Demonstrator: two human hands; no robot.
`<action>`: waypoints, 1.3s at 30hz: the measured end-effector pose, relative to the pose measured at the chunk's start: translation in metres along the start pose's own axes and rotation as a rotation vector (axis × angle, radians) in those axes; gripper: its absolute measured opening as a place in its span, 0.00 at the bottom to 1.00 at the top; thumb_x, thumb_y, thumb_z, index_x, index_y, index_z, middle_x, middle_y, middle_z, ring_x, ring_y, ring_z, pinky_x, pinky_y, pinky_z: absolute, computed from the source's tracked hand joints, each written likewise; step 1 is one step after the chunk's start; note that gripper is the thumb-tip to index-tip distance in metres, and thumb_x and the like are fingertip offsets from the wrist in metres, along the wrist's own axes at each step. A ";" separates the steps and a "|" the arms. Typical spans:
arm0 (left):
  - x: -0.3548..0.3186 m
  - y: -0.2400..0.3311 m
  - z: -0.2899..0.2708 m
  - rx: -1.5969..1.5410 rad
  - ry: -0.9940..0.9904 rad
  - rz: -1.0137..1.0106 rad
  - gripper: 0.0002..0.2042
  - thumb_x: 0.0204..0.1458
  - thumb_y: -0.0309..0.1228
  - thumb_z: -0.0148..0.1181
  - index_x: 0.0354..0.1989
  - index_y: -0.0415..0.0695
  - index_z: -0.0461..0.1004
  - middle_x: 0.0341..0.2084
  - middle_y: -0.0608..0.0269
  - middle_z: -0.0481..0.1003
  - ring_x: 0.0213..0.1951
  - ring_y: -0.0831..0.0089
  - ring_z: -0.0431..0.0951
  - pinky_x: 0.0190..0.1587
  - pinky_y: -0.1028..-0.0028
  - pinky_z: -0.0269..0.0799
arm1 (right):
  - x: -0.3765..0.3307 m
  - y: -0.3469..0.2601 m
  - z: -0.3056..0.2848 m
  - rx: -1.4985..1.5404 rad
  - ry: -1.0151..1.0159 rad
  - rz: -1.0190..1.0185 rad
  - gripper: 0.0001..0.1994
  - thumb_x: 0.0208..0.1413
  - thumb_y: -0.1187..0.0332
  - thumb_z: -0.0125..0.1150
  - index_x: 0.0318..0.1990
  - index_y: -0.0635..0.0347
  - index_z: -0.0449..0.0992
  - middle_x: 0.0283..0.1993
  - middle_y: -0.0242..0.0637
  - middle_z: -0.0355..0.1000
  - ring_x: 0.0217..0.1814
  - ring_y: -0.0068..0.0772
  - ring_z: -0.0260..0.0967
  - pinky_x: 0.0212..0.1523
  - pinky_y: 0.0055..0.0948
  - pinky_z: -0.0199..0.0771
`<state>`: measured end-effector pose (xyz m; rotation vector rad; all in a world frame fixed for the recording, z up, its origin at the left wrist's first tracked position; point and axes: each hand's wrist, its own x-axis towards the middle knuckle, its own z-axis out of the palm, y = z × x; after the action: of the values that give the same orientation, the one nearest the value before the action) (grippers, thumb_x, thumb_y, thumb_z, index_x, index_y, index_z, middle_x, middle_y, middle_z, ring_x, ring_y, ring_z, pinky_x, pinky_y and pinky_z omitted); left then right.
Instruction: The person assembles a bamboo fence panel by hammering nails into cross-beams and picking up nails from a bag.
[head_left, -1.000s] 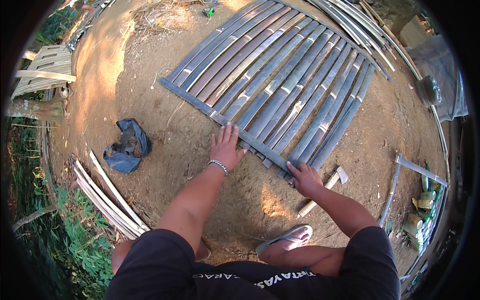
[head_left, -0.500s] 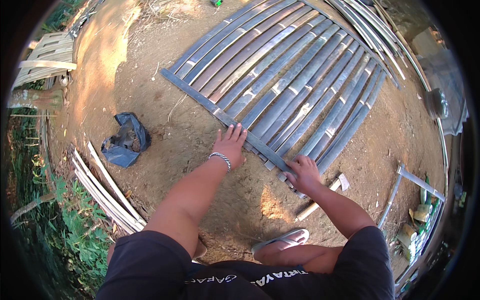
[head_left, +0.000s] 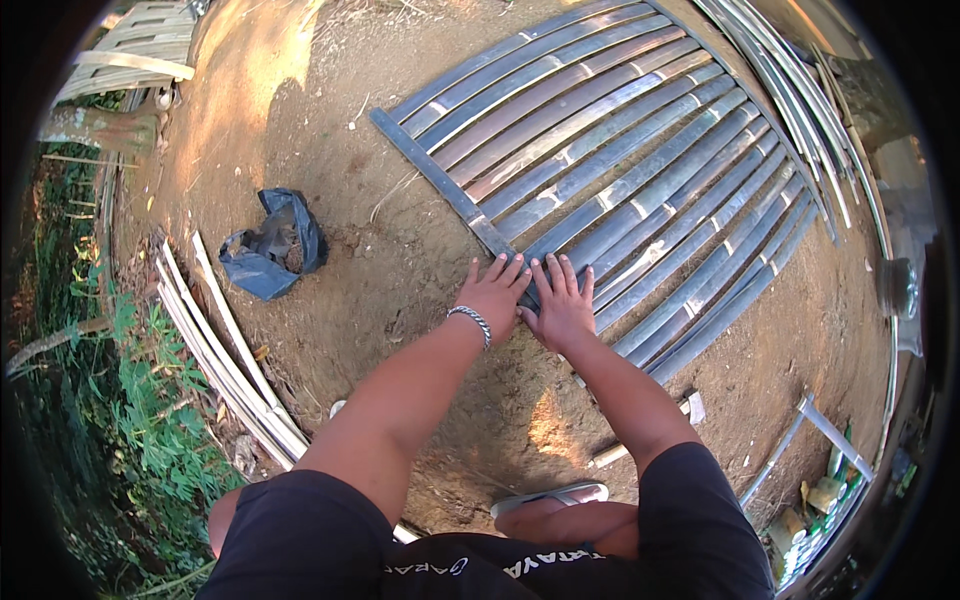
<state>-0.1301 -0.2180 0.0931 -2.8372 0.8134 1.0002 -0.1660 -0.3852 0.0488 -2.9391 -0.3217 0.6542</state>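
Observation:
A panel of dark bamboo slats lies on the dirt ahead of me, its slats joined along the near edge by a flat crosspiece. My left hand presses flat on that crosspiece, fingers stretched forward, a chain bracelet at the wrist. Right beside it, my right hand lies palm down with its fingers spread over the slat ends. The two hands nearly touch and hide the crosspiece beneath them. Under my right forearm, a short wooden-handled tool with a metal head rests on the ground, its middle covered.
To the left sits a crumpled dark plastic bag, open at the top. Pale bamboo strips lie near the plants at the left. More long strips run along the far right. A metal-framed rack stands at the lower right.
My right hand has moved left along the crosspiece, from near its right end to beside my left hand, and its fingers have spread flat. The view has shifted slightly.

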 end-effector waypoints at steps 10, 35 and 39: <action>0.004 -0.019 0.040 -0.572 0.340 -0.019 0.30 0.58 0.32 0.60 0.71 0.44 0.66 0.74 0.57 0.63 0.78 0.59 0.55 0.79 0.47 0.41 | 0.012 -0.005 0.010 -0.056 0.013 -0.052 0.42 0.67 0.37 0.48 0.82 0.40 0.43 0.86 0.39 0.35 0.88 0.46 0.28 0.79 0.73 0.25; 0.025 -0.031 0.046 -0.473 0.584 -0.376 0.31 0.62 0.36 0.60 0.74 0.45 0.62 0.76 0.57 0.58 0.77 0.56 0.53 0.78 0.47 0.42 | 0.017 -0.007 0.012 0.070 0.069 -0.023 0.44 0.60 0.33 0.55 0.81 0.31 0.50 0.86 0.37 0.39 0.88 0.44 0.31 0.78 0.73 0.22; 0.018 -0.015 0.068 -0.738 0.742 -0.584 0.25 0.59 0.31 0.63 0.66 0.41 0.70 0.65 0.50 0.71 0.64 0.55 0.71 0.68 0.56 0.63 | 0.016 -0.008 0.017 0.090 0.141 -0.034 0.45 0.57 0.35 0.61 0.80 0.36 0.53 0.85 0.39 0.43 0.87 0.47 0.34 0.78 0.72 0.24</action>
<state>-0.1497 -0.2008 0.0264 -3.7250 -0.5617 0.1355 -0.1607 -0.3728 0.0278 -2.8679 -0.3180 0.4413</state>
